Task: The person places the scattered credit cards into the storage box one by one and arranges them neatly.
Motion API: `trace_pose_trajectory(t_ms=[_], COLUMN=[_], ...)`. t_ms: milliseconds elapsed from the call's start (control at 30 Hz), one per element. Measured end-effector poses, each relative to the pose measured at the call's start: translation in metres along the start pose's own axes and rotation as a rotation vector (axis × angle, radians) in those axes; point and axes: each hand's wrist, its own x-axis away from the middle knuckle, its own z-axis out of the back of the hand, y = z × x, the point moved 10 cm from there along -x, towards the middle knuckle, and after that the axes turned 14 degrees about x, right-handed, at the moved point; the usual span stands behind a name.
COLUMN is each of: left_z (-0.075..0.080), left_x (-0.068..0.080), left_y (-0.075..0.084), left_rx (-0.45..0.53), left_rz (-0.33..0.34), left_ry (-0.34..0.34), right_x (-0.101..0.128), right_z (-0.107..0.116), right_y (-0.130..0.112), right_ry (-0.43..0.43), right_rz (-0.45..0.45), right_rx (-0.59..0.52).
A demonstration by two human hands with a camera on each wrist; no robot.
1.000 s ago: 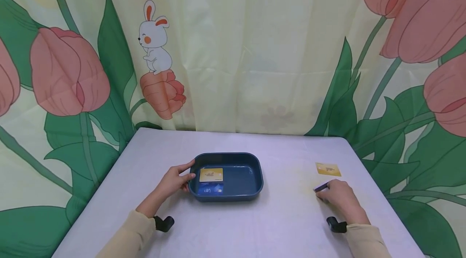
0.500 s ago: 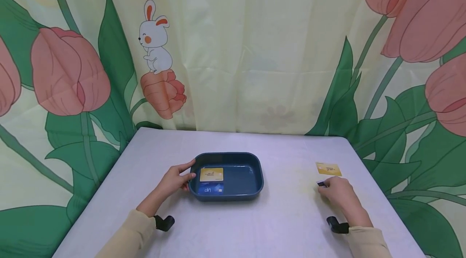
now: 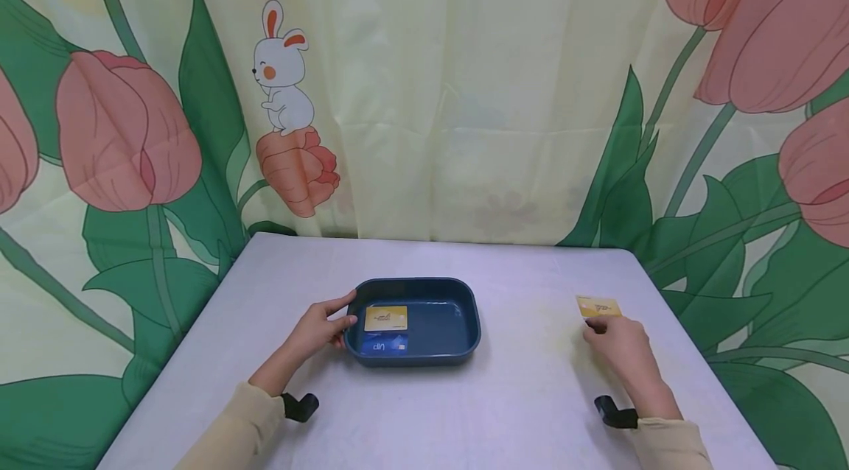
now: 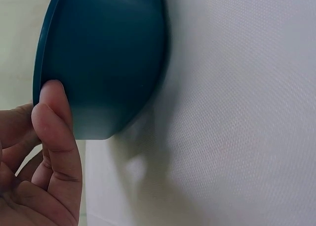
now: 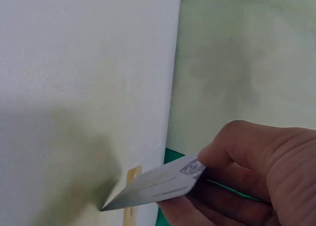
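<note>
A dark blue tray point(image 3: 472, 308) sits mid-table with a yellow card point(image 3: 385, 317) and a blue card point(image 3: 385, 344) lying in it. My left hand point(image 3: 337, 317) grips its left end, thumb on the rim and fingers against the outer wall point(image 4: 108, 53); the left hand point(image 4: 49, 142) shows this up close. At the right, my right hand point(image 3: 597, 328) pinches a grey card point(image 5: 158, 186), tilted with its corner down on the table. That corner is right beside a second yellow card point(image 3: 599, 306) lying flat on the table, a sliver of which point(image 5: 132, 179) shows under the held card.
The white table point(image 3: 517, 396) backs onto a curtain point(image 3: 464, 124) printed with tulips and a rabbit. Its right edge point(image 5: 175, 87) runs close to my right hand. Black wrist mounts point(image 3: 610, 411) sit on both forearms.
My right hand has slid forward with its card, from short of the loose yellow card to right at its near edge. The left hand and tray have stayed put.
</note>
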Motion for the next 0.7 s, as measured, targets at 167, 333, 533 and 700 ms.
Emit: trace_pose_trajectory(t_ms=[167,333,533,700], left_z=[-0.001,-0.002,-0.001,-0.001], left_x=[-0.001,-0.001,0.0,0.0], left_y=[-0.001,-0.001,0.001,0.001], left_rx=[0.007,0.01,0.018,0.004], left_rz=[-0.001,-0.01,-0.015,-0.008], left_ry=[0.001,0.0,0.0,0.002], right_x=[0.004,0.007,0.009,0.009], right_z=[0.01,0.018,0.027,0.028], right_y=[0.003,0.005,0.01,0.012], right_ry=[0.089,0.145,0.219,0.228], right_rz=[-0.015,-0.028,-0.061,-0.077], right_rx=[-0.02,-0.046,-0.111,-0.162])
